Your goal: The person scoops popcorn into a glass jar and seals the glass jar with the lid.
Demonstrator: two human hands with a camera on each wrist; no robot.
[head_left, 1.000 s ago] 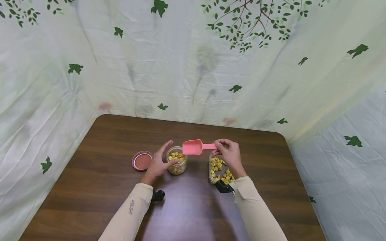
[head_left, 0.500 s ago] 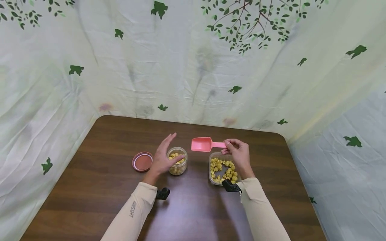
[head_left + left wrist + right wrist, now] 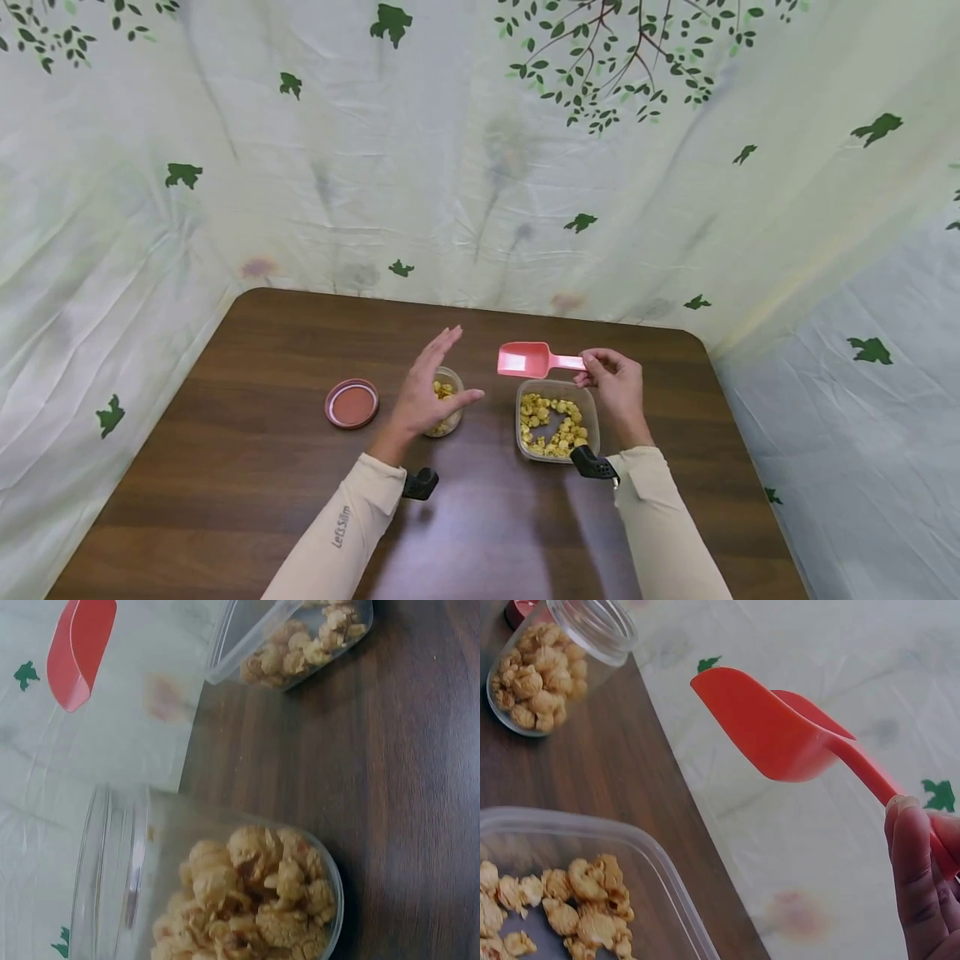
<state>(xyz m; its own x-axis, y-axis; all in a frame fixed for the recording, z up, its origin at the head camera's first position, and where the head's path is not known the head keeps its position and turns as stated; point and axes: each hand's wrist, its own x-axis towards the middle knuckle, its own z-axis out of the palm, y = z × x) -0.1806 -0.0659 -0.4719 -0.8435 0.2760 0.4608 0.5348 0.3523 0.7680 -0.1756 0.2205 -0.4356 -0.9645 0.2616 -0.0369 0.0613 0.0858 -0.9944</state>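
My right hand [image 3: 617,387] pinches the handle of a pink scoop [image 3: 525,360], held level above the far edge of a clear plastic container [image 3: 595,417]. The scoop's bowl points left and looks empty. Caramel popcorn [image 3: 592,907] lies around the container's sides, with a bare patch in the middle. My left hand [image 3: 429,398] is spread with straight fingers and a raised thumb, over and in front of a glass jar [image 3: 448,427], partly hiding it in the head view. In the left wrist view popcorn [image 3: 247,900] fills the lower part of the uncapped jar.
A reddish-brown jar lid [image 3: 352,404] lies on the brown wooden table [image 3: 285,483], left of the jar. A white curtain [image 3: 450,167] with leaf prints hangs behind the table and along both sides. Small black cameras sit on both wrists.
The right hand has moved right with the scoop, from beside the jar to over the container. The left hand has also shifted right, its fingers spreading, and now covers more of the jar.
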